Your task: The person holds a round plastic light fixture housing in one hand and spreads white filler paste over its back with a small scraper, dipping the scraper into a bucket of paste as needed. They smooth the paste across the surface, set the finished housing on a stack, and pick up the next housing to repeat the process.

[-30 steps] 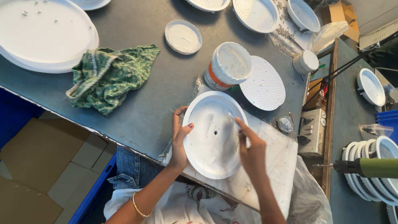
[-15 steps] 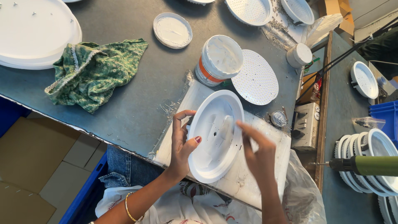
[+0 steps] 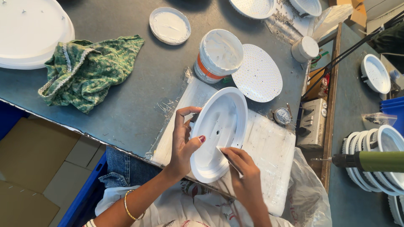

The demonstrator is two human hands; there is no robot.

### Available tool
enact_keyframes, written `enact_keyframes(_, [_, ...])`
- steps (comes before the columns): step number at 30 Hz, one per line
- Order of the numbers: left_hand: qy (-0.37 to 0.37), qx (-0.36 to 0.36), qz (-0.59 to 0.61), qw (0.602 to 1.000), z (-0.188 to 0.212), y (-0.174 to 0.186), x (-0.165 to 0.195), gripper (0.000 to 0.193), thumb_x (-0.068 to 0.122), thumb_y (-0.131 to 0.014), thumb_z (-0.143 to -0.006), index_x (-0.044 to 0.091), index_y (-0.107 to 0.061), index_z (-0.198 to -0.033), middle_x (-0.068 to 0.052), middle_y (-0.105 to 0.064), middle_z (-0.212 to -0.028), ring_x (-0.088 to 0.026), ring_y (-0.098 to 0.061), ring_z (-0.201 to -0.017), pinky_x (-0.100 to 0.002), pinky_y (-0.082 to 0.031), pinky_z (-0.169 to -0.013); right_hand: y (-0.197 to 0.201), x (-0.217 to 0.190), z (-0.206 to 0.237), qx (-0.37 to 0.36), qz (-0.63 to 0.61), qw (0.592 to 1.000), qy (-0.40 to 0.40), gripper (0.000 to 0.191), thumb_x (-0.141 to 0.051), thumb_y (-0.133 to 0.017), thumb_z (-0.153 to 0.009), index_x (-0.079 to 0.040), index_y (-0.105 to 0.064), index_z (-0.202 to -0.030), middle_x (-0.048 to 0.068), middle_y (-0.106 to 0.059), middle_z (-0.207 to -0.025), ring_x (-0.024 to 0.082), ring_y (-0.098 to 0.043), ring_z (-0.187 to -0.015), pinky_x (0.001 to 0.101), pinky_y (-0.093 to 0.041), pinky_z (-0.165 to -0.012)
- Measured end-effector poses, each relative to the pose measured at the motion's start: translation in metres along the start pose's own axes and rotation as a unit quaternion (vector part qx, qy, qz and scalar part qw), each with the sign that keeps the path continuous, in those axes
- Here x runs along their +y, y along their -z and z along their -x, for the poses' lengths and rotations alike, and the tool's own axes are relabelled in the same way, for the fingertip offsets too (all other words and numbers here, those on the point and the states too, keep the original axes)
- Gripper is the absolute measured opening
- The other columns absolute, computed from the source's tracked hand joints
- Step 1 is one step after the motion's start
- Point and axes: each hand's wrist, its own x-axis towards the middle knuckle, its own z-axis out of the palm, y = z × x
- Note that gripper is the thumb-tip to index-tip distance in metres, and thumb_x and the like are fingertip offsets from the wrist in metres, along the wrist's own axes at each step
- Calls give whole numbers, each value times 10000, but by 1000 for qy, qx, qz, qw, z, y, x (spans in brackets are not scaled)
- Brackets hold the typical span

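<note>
My left hand [image 3: 184, 143] grips the left rim of a round white dished housing [image 3: 219, 130], holding it tilted up over a plastic-wrapped white board [image 3: 269, 147] at the table's near edge. My right hand [image 3: 242, 166] holds a thin white stick [image 3: 229, 159] whose tip rests inside the housing near its small centre holes. A white tub with an orange band [image 3: 219, 54] full of white paste stands just beyond the board.
A perforated white disc [image 3: 257, 78] lies right of the tub, a paste-smeared lid [image 3: 170, 25] behind it. A green cloth [image 3: 86, 71] is bunched at the left beside a large white plate [image 3: 29, 29]. White housings [image 3: 378, 155] are stacked at the right, behind a green-handled tool [image 3: 370, 160].
The housing has been tipped further upright in my left hand. My right hand has dropped lower, bringing the stick down inside the dish.
</note>
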Motion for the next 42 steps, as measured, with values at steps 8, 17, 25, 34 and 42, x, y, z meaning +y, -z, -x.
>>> enact_keyframes(8, [-14,-9,-56,998,3,-5,4,691,193,-593,-800,62,-360,-1437,-152,-575,-1225,-146,-587,-957,-281,-536,-815,13,22,-40,57,-14,998,-26,371,80,-605,-878,-51,-728,-1202,128,-750,-1164,220,-742,-1019,309,-562,-872])
enact_keyframes(17, [-63,-51,-66,995,20,-21,4,658,145,-599,-881,50,-334,-1475,-193,-563,-1320,-203,-578,-1189,-343,-505,-1070,6,-7,22,9,-110,990,-93,372,77,-561,-838,30,-708,-1175,143,-741,-1147,209,-716,-1051,295,-528,-924])
enact_keyframes(25, [-83,-62,-129,986,22,-26,0,631,210,-624,-949,59,-312,-1476,-236,-566,-1362,-232,-621,-1199,-356,-527,-1055,9,11,15,52,-197,965,-166,297,19,-568,-926,55,-722,-1178,129,-747,-1079,148,-657,-978,262,-511,-892])
enact_keyframes(34, [-123,-106,-130,978,22,-26,-5,592,276,-610,-1052,87,-283,-1508,-291,-459,-1528,-275,-579,-1321,-380,-473,-1140,5,6,24,21,-111,978,-174,305,-16,-607,-912,36,-725,-1189,92,-769,-1012,121,-705,-906,260,-549,-827])
enact_keyframes(42, [-126,-95,-119,980,29,-30,-15,601,386,-606,-1095,85,-251,-1477,-252,-464,-1442,-249,-537,-1297,-364,-480,-1116,13,-2,43,-51,-277,924,-260,316,-58,-636,-966,71,-768,-1223,56,-694,-920,86,-509,-745,230,-404,-626])
